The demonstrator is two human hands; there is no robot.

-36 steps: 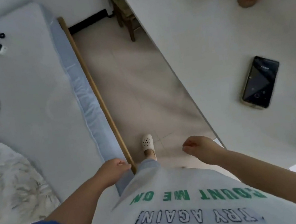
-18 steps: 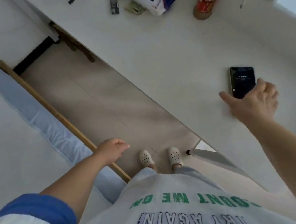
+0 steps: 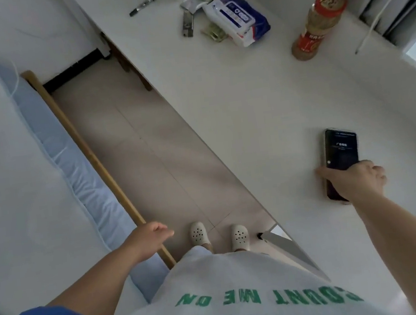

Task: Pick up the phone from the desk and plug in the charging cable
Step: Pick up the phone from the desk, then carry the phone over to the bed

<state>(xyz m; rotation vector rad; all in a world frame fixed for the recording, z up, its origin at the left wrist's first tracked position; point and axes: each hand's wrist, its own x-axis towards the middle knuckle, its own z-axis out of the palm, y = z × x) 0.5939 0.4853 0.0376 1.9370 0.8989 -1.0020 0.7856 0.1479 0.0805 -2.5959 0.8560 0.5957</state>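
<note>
A black phone [image 3: 342,149] lies screen up on the white desk [image 3: 220,97], near the right side, its screen dimly lit. My right hand [image 3: 355,180] is closed around the phone's near end, thumb on its left edge and fingers curled over its right edge. The phone's lower part is hidden under the hand. My left hand [image 3: 149,240] hangs loosely curled and empty over the bed's wooden rail [image 3: 90,157]. A thin white cable [image 3: 369,22] runs down beside the curtain to the desk's back edge.
At the back of the desk stand a jar with a red lid [image 3: 316,26], a blue-and-white wipes pack [image 3: 236,17], a black marker [image 3: 148,1] and small wrappers. A bed [image 3: 3,157] fills the left side, with a narrow strip of tiled floor [image 3: 153,151] between it and the desk.
My right hand has moved from beside my body out over the desk and closed on the phone's near end. The view has turned toward the desk. My left hand has barely moved.
</note>
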